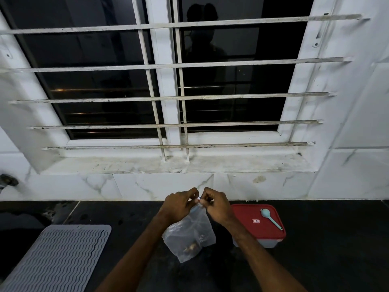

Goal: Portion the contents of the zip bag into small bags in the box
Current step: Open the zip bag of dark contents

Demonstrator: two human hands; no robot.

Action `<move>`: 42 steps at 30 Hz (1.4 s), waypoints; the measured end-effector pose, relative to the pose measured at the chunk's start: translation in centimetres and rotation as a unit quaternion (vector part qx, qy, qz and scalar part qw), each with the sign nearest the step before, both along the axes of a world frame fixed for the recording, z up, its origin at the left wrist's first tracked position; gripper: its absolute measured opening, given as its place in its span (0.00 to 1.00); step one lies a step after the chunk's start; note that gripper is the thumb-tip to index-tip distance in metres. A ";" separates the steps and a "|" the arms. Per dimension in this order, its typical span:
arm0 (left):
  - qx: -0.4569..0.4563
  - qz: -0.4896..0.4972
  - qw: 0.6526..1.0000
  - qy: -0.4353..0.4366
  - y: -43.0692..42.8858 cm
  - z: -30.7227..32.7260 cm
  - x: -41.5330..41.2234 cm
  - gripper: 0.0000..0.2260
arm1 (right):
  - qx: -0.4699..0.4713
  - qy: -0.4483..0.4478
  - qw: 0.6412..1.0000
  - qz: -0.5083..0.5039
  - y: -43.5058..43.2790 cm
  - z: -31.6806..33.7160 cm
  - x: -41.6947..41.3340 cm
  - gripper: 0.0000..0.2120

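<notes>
On the dark bench (326, 260) nearest us lies a grey ridged mat (61, 258) at the left. We hold the clear zip bag (189, 237) up at its top edge, the fingers of our left hand (179, 204) and right hand (216, 204) pinched tight on it, nearly touching. Just right, the red-lidded box (259, 225) carries a pale blue spoon (270, 218). Beyond stands a barred window (168, 81).

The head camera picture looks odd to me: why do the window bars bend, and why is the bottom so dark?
Head view: the wide-angle lens bows the white window bars outward; night-dark glass mirrors a dim silhouette; the black countertop soaks up light, so the clear plastic zip bag, pinched by the left hand and right hand, shows little of its contents.
</notes>
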State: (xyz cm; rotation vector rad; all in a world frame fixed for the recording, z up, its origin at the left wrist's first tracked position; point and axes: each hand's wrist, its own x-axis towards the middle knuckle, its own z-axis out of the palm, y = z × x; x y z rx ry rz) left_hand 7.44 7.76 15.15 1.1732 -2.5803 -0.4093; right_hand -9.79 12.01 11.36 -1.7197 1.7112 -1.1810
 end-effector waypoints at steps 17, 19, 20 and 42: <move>0.003 0.028 1.000 -0.004 0.3 -0.7 0.1 0.06 | -0.038 -0.105 0.993 -0.028 0.2 -0.2 1.6 0.07; 0.008 0.028 1.000 0.006 0.5 -0.5 -0.2 0.06 | -0.020 -0.080 0.996 -0.022 0.0 -0.4 1.5 0.08; 0.008 0.027 1.000 0.008 0.5 -0.5 -0.3 0.06 | -0.005 -0.061 0.998 -0.016 0.0 -0.5 1.5 0.09; -0.051 0.026 0.997 -0.041 1.4 0.2 2.5 0.08 | 0.057 -0.219 0.973 -0.046 0.0 -2.2 -0.6 0.12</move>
